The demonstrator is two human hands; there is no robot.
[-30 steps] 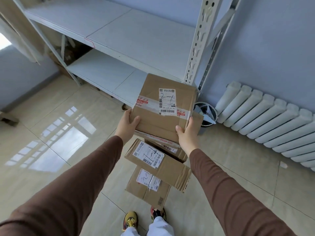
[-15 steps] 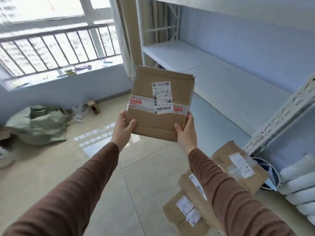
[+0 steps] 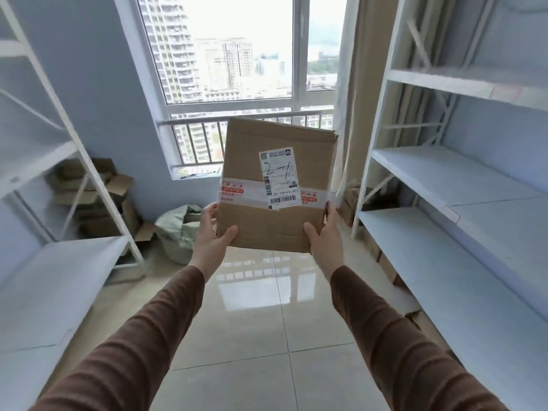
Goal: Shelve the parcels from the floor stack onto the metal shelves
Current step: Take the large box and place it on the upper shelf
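A flat brown cardboard parcel (image 3: 252,221) with a white shipping label and a band of tape is held up in front of me at chest height. My left hand (image 3: 212,232) grips its lower left corner, thumb on the front face. My right hand (image 3: 323,232) grips its lower right corner the same way. White metal shelves (image 3: 462,179) run along the right wall, and another white shelf unit (image 3: 50,271) stands on the left. The floor stack is out of view.
A window with a railing (image 3: 237,120) fills the far wall. Loose cardboard boxes (image 3: 98,197) and a pale green sack (image 3: 178,232) lie in the far left corner. A curtain (image 3: 353,114) hangs right of the window. Glossy tiled floor (image 3: 252,307) stretches between the shelf units.
I have turned away from the floor stack, which has left the view, and now face the window between the two shelf units. Both hands still hold the same parcel, raised higher.
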